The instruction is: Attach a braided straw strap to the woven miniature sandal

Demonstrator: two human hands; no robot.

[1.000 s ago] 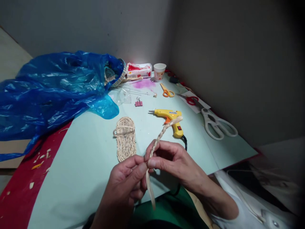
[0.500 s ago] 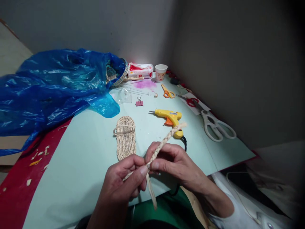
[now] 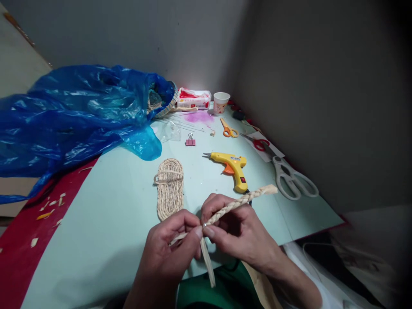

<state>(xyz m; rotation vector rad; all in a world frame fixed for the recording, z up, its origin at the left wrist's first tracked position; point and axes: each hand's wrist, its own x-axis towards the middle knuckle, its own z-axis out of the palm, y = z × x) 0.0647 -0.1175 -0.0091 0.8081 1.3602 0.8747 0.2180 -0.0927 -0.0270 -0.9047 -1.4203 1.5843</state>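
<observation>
A short cream-coloured braid [image 3: 240, 202] of flat straw-like strands slants up to the right, its far end a loose flat tail. My right hand [image 3: 236, 231] pinches it near its lower end between thumb and fingers. Pressed close beside it, my left hand [image 3: 177, 242] is closed on loose strands at the braid's working end. One strand [image 3: 207, 262] hangs down between the hands, and another sticks out to the left under the left thumb. Just beyond the left hand lies a flat oval woven sole [image 3: 170, 189] with a strap across it. The fingertips partly hide the crossing point.
A yellow glue gun [image 3: 230, 161] lies beyond my right hand. Further right are white-handled scissors [image 3: 289, 180] and red-handled scissors [image 3: 260, 145]; orange scissors [image 3: 229, 131], a pink binder clip [image 3: 190, 140] and a paper cup [image 3: 221, 104] stand farther back. A blue plastic bag [image 3: 96, 111] covers the back left.
The braid has swung down to the right, lying flatter than before. Both hands stay together at its lower end. The camera view has shifted slightly.
</observation>
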